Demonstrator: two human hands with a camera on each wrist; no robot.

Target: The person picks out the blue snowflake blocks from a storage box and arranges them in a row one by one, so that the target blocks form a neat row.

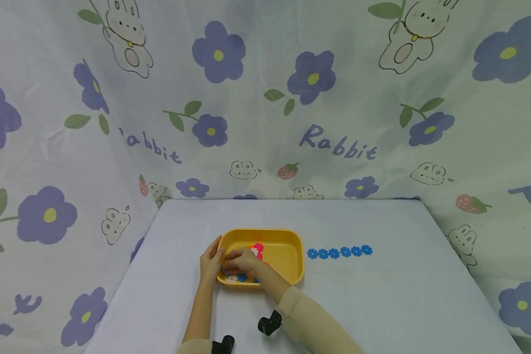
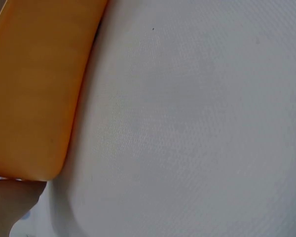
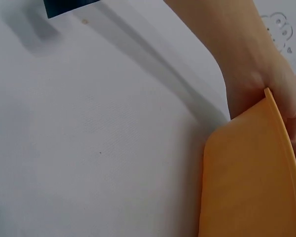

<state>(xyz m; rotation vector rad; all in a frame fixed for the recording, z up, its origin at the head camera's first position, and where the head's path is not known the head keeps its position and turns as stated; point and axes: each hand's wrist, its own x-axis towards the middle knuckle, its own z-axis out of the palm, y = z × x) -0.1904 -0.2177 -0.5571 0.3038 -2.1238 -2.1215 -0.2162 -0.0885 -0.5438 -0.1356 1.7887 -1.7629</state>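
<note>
A yellow tray (image 1: 287, 236) stands on the white table, with small flower-shaped pieces in pink, white, blue and orange in its left half. My left hand (image 1: 211, 260) grips the tray's left end at the rim; the right wrist view shows the same hand (image 3: 259, 81) bent around that end. Inside the tray, my right hand (image 1: 243, 262) reaches down with bent fingers among the pieces, near a white piece (image 1: 231, 279) and a blue piece (image 1: 242, 278). I cannot tell whether its fingertips pinch a piece. Above them lies a pink piece (image 1: 258, 247).
Right of the tray, several blue flower pieces (image 1: 334, 253) lie in a nearly straight row on the table (image 1: 380, 295). Patterned cloth (image 1: 265, 147) hangs behind the table and at both sides. Black devices (image 1: 270, 323) are strapped at both wrists.
</note>
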